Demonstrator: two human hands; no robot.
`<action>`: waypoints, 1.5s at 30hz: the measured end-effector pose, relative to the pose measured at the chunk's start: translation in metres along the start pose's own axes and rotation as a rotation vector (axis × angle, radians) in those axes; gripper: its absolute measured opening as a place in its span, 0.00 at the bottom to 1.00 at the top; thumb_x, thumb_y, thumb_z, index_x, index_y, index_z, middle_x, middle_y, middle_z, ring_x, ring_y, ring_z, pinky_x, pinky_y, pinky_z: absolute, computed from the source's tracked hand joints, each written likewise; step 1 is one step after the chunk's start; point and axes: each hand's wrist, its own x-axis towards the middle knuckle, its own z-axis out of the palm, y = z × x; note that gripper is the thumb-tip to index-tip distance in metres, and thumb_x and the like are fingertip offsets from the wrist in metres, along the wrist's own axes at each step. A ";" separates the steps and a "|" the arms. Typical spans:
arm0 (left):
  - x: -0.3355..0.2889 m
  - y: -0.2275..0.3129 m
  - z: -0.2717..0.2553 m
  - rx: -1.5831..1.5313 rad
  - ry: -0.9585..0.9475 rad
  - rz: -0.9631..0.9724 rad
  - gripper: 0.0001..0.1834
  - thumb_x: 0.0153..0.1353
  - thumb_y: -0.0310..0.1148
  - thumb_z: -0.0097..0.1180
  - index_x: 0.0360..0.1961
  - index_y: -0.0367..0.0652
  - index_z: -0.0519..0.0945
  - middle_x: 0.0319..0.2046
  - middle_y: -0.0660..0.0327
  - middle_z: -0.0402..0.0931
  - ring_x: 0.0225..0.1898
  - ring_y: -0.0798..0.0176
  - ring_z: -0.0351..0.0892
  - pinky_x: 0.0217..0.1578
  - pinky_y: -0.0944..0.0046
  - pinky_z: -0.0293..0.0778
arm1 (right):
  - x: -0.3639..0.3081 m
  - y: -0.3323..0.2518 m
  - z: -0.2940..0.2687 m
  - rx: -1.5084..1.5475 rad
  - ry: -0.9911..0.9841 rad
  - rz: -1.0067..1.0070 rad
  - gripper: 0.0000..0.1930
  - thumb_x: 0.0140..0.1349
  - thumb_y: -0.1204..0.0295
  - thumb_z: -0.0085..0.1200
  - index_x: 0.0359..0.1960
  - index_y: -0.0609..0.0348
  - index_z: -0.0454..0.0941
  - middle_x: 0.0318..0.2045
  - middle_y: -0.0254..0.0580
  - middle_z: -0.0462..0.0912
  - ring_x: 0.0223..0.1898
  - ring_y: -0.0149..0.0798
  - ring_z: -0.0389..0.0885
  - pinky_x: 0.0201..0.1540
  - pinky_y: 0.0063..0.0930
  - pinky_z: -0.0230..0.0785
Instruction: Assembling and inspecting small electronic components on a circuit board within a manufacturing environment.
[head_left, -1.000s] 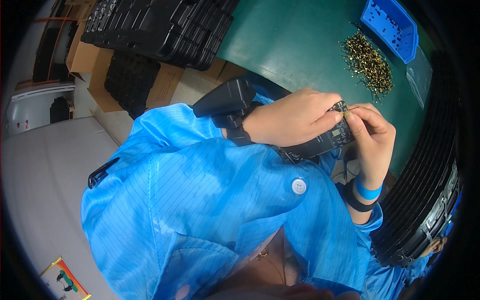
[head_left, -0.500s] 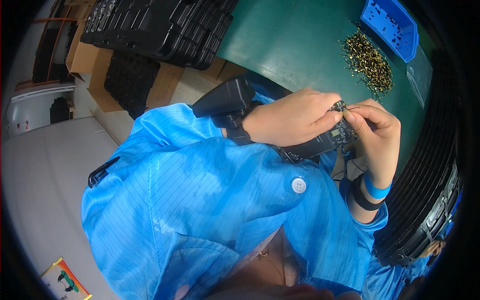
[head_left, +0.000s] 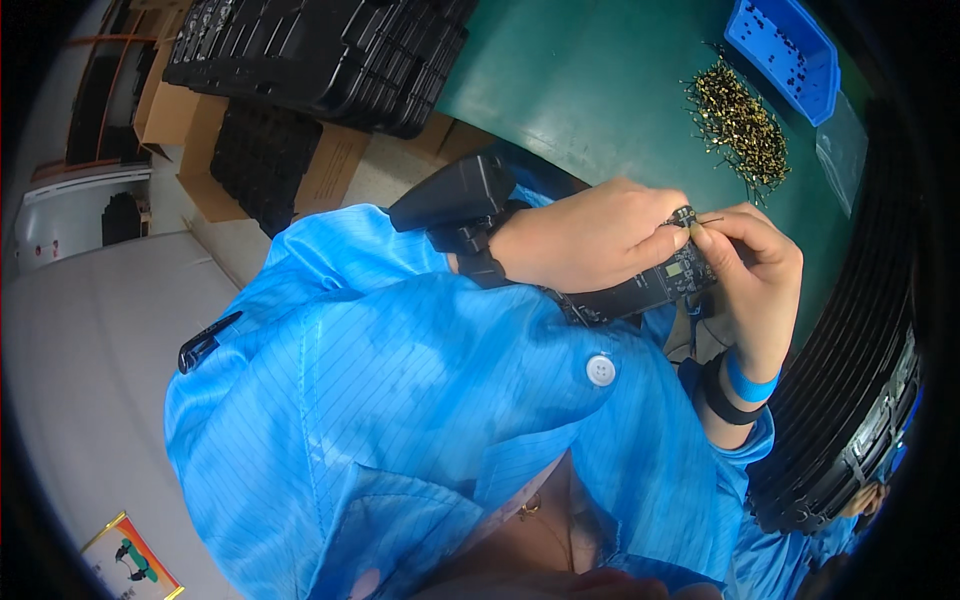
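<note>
Circuit board (head_left: 645, 292): black, elongated, component-studded, held slantwise in the left hand (head_left: 595, 238) near the table's (head_left: 590, 105) edge. Thin wire (head_left: 713, 219): pinched at the board's upper end by the right hand (head_left: 757, 252).

A blue pinstriped smock (head_left: 420, 390) with a white button (head_left: 600, 370) fills mid-frame, a boxy black wrist device (head_left: 450, 196) above, a blue wristband (head_left: 750, 377) and black wristband (head_left: 729, 403) at right.

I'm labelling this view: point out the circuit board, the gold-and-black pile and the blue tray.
Circuit board (head_left: 645, 287): head view, bare black face.
Gold-and-black pile (head_left: 740, 130): head view, middle.
Blue tray (head_left: 827, 82): head view, right-hand wall.
</note>
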 end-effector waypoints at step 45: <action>-0.001 0.002 0.002 0.040 0.029 0.026 0.12 0.61 0.34 0.43 0.25 0.35 0.64 0.16 0.49 0.64 0.18 0.50 0.64 0.20 0.58 0.59 | -0.007 0.009 0.007 0.083 0.134 -0.093 0.04 0.46 0.84 0.57 0.25 0.67 0.75 0.23 0.37 0.76 0.26 0.27 0.72 0.29 0.16 0.63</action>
